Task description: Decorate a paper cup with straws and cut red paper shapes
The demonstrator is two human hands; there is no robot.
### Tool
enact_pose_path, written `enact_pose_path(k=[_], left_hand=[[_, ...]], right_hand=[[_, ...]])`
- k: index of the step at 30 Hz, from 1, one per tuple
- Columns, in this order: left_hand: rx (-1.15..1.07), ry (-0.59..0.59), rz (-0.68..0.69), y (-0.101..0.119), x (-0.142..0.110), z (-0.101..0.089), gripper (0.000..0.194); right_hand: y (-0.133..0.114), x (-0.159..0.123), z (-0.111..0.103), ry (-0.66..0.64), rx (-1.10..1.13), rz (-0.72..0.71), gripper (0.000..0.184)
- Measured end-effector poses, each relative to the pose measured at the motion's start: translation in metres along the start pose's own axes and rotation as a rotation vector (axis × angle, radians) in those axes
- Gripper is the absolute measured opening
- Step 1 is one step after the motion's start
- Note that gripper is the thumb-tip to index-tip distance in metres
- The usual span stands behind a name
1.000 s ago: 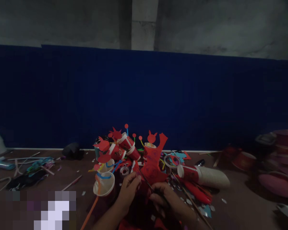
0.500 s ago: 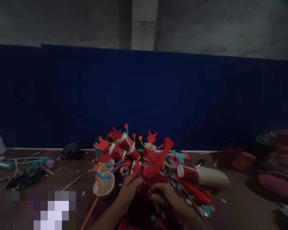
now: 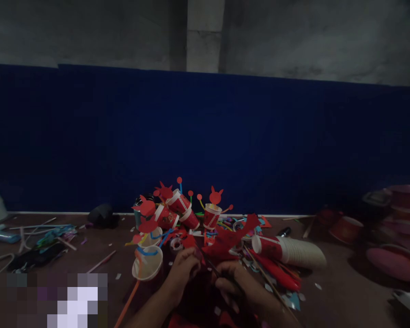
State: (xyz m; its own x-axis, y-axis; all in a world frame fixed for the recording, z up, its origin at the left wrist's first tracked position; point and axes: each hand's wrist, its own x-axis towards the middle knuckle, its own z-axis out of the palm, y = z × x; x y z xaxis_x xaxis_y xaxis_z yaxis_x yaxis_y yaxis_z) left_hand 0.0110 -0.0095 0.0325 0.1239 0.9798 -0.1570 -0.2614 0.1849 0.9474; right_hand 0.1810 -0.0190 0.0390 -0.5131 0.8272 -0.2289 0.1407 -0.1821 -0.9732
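My left hand (image 3: 181, 272) pinches the lower edge of a sheet of red paper (image 3: 229, 238) that now leans far to the right. My right hand (image 3: 233, 282) is closed round a thin dark tool (image 3: 212, 267), perhaps scissors, whose tip meets the paper between the two hands. Both hands sit low at the bottom centre. Just beyond them stands a cluster of red paper cups (image 3: 177, 210) with red cut-out shapes and coloured straws. A white cup (image 3: 147, 263) with a blue strip lies by my left hand.
A sleeve of stacked white cups (image 3: 292, 251) lies on its side at the right. Straws and paper scraps (image 3: 44, 234) litter the brown floor (image 3: 341, 291) at left. Red and pink bowls (image 3: 392, 255) sit far right. A blue wall panel (image 3: 205, 136) runs behind.
The red paper, upright a second ago, has tipped steadily over to the right and now lies low. Both hands have stayed nearly in place.
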Motion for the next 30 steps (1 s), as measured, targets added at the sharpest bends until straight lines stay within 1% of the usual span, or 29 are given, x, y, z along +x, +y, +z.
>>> enact_pose_path(k=[3,7,9,12,15,22,25,27,29,30], left_hand=[[-0.01,-0.032,-0.006,0.0,0.0,-0.001,0.026],[-0.018,-0.035,-0.02,-0.002,0.0,-0.001,0.018],[-0.021,-0.024,-0.029,-0.002,0.0,-0.001,0.016],[-0.031,-0.016,-0.037,-0.002,0.0,-0.001,0.019],[-0.035,-0.035,-0.029,-0.001,0.0,-0.001,0.023],[-0.003,-0.077,0.006,-0.001,-0.001,-0.002,0.021],[0.027,-0.095,0.034,-0.002,-0.001,-0.003,0.017],[0.072,-0.122,0.048,-0.003,0.001,-0.004,0.016],[0.143,-0.16,0.059,-0.006,0.003,-0.004,0.016],[0.187,-0.183,0.068,-0.008,0.004,-0.003,0.017]], right_hand=[[-0.003,-0.002,-0.001,-0.002,-0.024,0.022,0.042],[-0.001,-0.002,-0.004,-0.039,-0.024,-0.005,0.043],[0.001,-0.002,-0.005,-0.038,-0.02,0.002,0.042],[0.003,-0.002,-0.006,-0.027,-0.026,0.024,0.041],[0.002,-0.003,-0.007,-0.035,-0.022,0.012,0.041],[-0.002,-0.006,-0.008,-0.029,-0.025,0.027,0.038],[0.0,-0.016,-0.013,-0.003,0.088,-0.01,0.033],[0.001,-0.02,-0.019,0.029,0.19,-0.094,0.034],[-0.002,-0.018,-0.026,0.155,0.224,-0.218,0.035],[-0.004,-0.014,-0.029,0.245,0.189,-0.253,0.035]])
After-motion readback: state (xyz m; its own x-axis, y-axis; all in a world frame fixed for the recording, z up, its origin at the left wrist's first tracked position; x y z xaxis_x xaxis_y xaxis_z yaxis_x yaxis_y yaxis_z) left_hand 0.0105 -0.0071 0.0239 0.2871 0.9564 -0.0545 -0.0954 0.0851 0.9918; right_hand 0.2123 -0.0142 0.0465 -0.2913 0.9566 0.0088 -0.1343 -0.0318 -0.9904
